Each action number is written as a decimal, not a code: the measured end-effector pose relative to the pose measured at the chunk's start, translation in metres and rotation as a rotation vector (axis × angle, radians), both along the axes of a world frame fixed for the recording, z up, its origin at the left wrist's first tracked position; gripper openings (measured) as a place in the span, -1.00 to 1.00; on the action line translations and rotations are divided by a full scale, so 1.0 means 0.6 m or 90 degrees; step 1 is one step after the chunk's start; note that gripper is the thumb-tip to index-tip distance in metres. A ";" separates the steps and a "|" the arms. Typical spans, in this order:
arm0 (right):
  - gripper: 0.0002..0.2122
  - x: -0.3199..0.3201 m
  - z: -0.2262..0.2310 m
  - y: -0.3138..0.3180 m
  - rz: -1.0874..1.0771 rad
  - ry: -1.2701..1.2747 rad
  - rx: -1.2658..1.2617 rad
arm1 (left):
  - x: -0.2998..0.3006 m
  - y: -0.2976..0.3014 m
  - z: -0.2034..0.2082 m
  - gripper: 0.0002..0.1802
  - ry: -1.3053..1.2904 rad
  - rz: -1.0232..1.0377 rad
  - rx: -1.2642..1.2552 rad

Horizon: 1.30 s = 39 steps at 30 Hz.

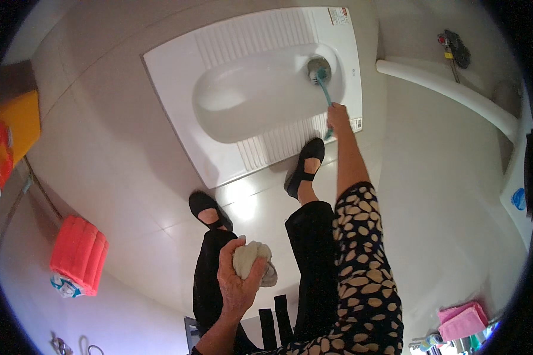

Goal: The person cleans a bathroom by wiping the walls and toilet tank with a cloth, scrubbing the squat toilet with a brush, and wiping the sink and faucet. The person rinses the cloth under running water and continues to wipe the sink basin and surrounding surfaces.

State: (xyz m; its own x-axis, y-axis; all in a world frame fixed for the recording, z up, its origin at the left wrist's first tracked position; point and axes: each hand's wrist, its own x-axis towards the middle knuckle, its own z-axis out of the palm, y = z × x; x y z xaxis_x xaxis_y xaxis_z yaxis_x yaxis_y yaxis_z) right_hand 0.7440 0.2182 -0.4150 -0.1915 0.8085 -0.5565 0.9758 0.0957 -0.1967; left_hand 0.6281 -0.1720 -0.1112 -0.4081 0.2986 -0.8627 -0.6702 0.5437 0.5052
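Note:
A white squat toilet (177,77) with ribbed foot areas is set in the tiled floor ahead of me. My right hand (339,118) grips the handle of a teal toilet brush (326,92) near the toilet's right side. The brush head (321,75) is down at the round drain hole (317,63), its bristles partly hidden in it. Close to my body, my left hand (240,281) is closed around a crumpled whitish cloth (252,259). That cloth touches neither the toilet nor the floor.
My feet in black shoes (206,208) stand at the toilet's near edge. A white pipe (450,92) runs along the right wall, with a valve fitting (450,53) beyond. Red towel-like packs (80,254) hang at left, below a yellow-orange box (18,127). A pink cloth (463,321) lies lower right.

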 end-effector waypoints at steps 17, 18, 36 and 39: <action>-0.54 0.004 0.060 -0.337 0.500 -0.096 0.343 | 0.037 0.058 -0.025 -0.55 0.226 -0.332 -0.019; -0.42 0.025 0.044 -0.319 0.429 -0.012 0.363 | 0.036 0.058 -0.024 -0.56 0.214 -0.334 -0.012; -0.43 -0.063 0.165 -0.519 0.317 0.059 0.029 | 0.053 -0.010 -0.029 -0.53 0.277 -0.257 -0.038; -0.39 0.008 0.181 -0.468 0.452 -0.096 0.038 | 0.060 -0.011 -0.031 -0.53 0.270 -0.237 -0.025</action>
State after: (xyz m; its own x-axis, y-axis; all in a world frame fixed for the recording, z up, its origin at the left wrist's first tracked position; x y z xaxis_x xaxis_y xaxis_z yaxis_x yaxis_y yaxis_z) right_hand 0.7486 -0.0629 -0.3066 -0.6059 0.5474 -0.5772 0.6907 0.7220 -0.0403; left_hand 0.6642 -0.1785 -0.1298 -0.5947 0.4595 -0.6597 -0.1720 0.7288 0.6628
